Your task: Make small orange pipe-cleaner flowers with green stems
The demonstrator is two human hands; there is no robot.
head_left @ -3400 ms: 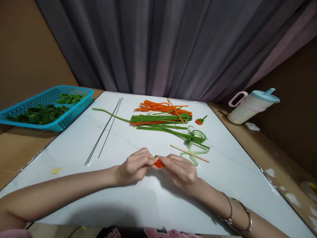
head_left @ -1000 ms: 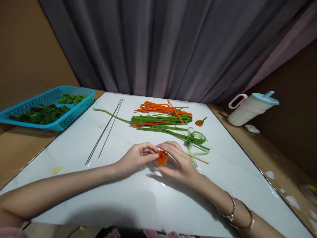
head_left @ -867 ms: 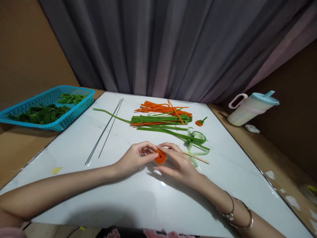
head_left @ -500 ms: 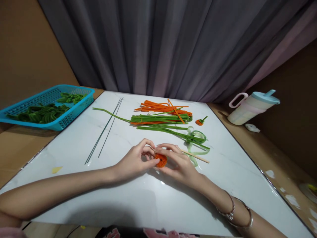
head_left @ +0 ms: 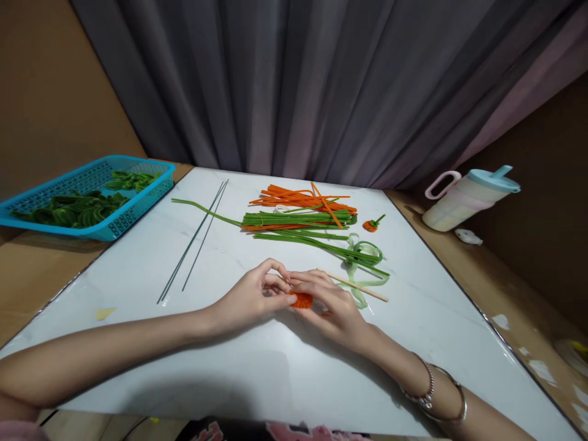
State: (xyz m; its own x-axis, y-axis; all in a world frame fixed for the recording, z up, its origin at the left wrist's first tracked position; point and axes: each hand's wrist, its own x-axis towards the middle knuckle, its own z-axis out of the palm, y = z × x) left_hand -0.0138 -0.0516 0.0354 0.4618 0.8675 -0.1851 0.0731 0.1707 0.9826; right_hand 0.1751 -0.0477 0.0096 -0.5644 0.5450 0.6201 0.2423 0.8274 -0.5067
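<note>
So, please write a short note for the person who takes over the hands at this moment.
Left hand: fingertips pinch the orange coil.
Right hand: fingers close around the same coil from the other side, just above the white table.
Nearby: wooden stick right of the hands, green and orange pipe cleaners behind, thin wires to the left.
Done: one small orange piece with a green stem lies finished-looking.
Left: the held coil shows no stem yet.

Small orange coil (head_left: 302,299) between fingertips
</note>
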